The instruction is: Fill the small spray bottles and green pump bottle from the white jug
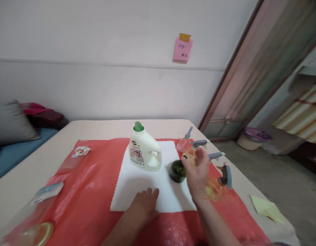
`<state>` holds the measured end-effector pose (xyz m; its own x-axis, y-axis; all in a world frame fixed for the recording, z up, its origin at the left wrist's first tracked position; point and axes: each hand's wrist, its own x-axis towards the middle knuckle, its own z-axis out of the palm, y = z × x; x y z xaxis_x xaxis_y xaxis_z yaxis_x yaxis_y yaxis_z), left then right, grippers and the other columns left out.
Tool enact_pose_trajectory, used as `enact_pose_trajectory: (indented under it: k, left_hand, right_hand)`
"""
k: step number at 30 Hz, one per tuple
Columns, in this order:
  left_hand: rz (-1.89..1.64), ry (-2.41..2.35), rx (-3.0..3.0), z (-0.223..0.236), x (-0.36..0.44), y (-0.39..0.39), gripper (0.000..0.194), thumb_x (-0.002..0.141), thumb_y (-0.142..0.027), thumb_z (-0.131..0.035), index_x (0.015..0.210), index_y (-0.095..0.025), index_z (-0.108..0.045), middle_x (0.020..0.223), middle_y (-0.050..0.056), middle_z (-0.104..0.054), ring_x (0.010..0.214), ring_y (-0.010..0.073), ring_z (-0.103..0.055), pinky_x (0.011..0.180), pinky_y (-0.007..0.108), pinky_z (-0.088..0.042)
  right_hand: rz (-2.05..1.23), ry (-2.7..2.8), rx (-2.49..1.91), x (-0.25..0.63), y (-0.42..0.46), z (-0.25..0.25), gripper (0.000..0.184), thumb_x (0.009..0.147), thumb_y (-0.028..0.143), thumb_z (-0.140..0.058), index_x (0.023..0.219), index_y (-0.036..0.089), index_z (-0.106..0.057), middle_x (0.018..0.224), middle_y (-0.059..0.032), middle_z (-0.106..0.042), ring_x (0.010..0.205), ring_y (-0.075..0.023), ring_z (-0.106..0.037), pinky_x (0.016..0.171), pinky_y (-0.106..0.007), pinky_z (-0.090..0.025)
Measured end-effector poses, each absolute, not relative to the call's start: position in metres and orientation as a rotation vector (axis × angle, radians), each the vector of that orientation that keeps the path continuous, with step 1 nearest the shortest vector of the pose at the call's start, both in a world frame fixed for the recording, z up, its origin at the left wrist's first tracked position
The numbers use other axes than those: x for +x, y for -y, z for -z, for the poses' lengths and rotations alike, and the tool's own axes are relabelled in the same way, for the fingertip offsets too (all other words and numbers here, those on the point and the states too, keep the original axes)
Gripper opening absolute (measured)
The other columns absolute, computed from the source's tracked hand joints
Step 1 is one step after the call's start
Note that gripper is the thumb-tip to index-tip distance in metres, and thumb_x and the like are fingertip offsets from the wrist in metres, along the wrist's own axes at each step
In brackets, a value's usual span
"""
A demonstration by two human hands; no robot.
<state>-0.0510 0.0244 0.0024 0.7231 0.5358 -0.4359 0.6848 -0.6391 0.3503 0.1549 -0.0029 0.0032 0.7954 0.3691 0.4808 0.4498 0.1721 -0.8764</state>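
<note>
White jug point(144, 152) on white mat point(165, 200). My left grip point(145, 203) — open, palm down, in front of jug. My right grip point(197, 174) — open, by green cup point(176, 172), right of jug.

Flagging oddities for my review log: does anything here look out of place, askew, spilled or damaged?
Slightly odd: the white plastic jug stands upright but uncapped, its green spout showing, and the pink paper note on the white wall hangs a little tilted. I see no spill or damage.
</note>
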Motion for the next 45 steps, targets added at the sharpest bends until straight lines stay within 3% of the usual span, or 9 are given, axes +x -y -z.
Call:
enact_pose_trajectory:
  k: [4,9,16,21,24,31,35,40,45]
  left_hand:
    - [0.400,-0.927,2.437,0.006,-0.055,-0.027,0.071,0.077,-0.028,-0.063,0.146,-0.015,-0.047,0.135,0.019,-0.060,0.117,0.0387,-0.061,0.098,0.051,-0.048]
    - [0.398,-0.947,2.456,0.020,-0.057,-0.031,0.059,0.078,-0.034,-0.068,0.133,-0.018,-0.054,0.129,0.016,-0.062,0.114,0.0353,-0.062,0.095,0.046,-0.049]
    - [0.318,-0.934,2.512,0.025,-0.063,-0.016,0.069,0.075,-0.043,-0.079,0.134,-0.017,-0.054,0.126,0.020,-0.063,0.114,0.0379,-0.064,0.095,0.050,-0.050]
    - [0.189,-0.927,2.518,0.012,-0.085,0.007,0.074,0.075,-0.040,-0.078,0.140,-0.018,-0.051,0.130,0.020,-0.062,0.118,0.0381,-0.063,0.099,0.051,-0.048]
    - [0.144,-0.972,2.458,0.008,-0.114,0.016,0.071,0.071,-0.038,-0.079,0.136,-0.020,-0.056,0.129,0.018,-0.064,0.119,0.0378,-0.063,0.099,0.049,-0.049]
    - [-0.069,-1.335,2.253,0.003,-0.218,0.024,0.070,0.080,-0.031,-0.059,0.147,-0.015,-0.048,0.153,0.018,-0.050,0.141,0.0307,-0.048,0.115,0.040,-0.038]
    - [-0.209,-1.532,2.169,0.003,-0.268,0.036,0.065,0.085,-0.037,-0.048,0.145,-0.010,-0.050,0.151,0.020,-0.052,0.141,0.0302,-0.048,0.117,0.042,-0.036]
    - [-0.358,-1.653,2.117,0.012,-0.308,0.070,0.067,0.090,-0.048,-0.034,0.139,-0.007,-0.053,0.140,0.020,-0.062,0.131,0.0306,-0.059,0.111,0.043,-0.043]
    - [-0.733,-1.607,2.040,0.039,-0.331,0.110,0.057,0.084,-0.054,-0.043,0.119,-0.017,-0.067,0.122,0.013,-0.074,0.114,0.0294,-0.070,0.105,0.042,-0.051]
  right_hand:
    - [0.187,0.709,-1.338,0.160,0.010,-0.012,0.076,0.079,0.048,-0.074,0.142,0.023,-0.039,0.148,-0.0145,-0.043,0.134,-0.0271,-0.048,0.114,-0.051,-0.037]
    - [0.310,0.945,-1.388,0.140,0.016,-0.008,0.069,0.087,0.044,-0.071,0.145,0.021,-0.042,0.143,-0.0152,-0.048,0.127,-0.0291,-0.053,0.109,-0.054,-0.043]
    - [0.303,1.375,-1.432,0.088,0.032,-0.005,0.055,0.096,0.042,-0.058,0.144,0.021,-0.043,0.144,-0.0184,-0.051,0.133,-0.0339,-0.049,0.106,-0.060,-0.045]
    - [0.210,1.711,-1.566,0.080,0.076,0.024,0.047,0.098,0.035,-0.052,0.143,0.021,-0.046,0.144,-0.0158,-0.055,0.131,-0.0285,-0.055,0.105,-0.048,-0.052]
    - [0.148,1.910,-1.698,0.095,0.111,0.051,0.044,0.093,0.030,-0.053,0.136,0.019,-0.057,0.138,-0.0149,-0.061,0.124,-0.0304,-0.062,0.099,-0.047,-0.057]
    - [0.239,1.748,-1.870,0.141,0.194,0.067,0.045,0.094,0.041,-0.046,0.129,0.018,-0.062,0.130,-0.0153,-0.067,0.117,-0.0293,-0.066,0.094,-0.042,-0.060]
    - [0.258,1.577,-1.899,0.143,0.241,0.054,0.045,0.093,0.048,-0.049,0.126,0.020,-0.063,0.126,-0.0137,-0.069,0.115,-0.0291,-0.068,0.092,-0.042,-0.060]
    - [0.225,1.496,-1.891,0.125,0.289,0.039,0.045,0.093,0.049,-0.049,0.123,0.019,-0.065,0.120,-0.0128,-0.072,0.108,-0.0283,-0.071,0.089,-0.042,-0.062]
    - [0.160,1.560,-1.796,0.108,0.318,0.015,0.038,0.094,0.045,-0.052,0.118,0.022,-0.070,0.117,-0.0087,-0.074,0.105,-0.0241,-0.072,0.089,-0.035,-0.061]
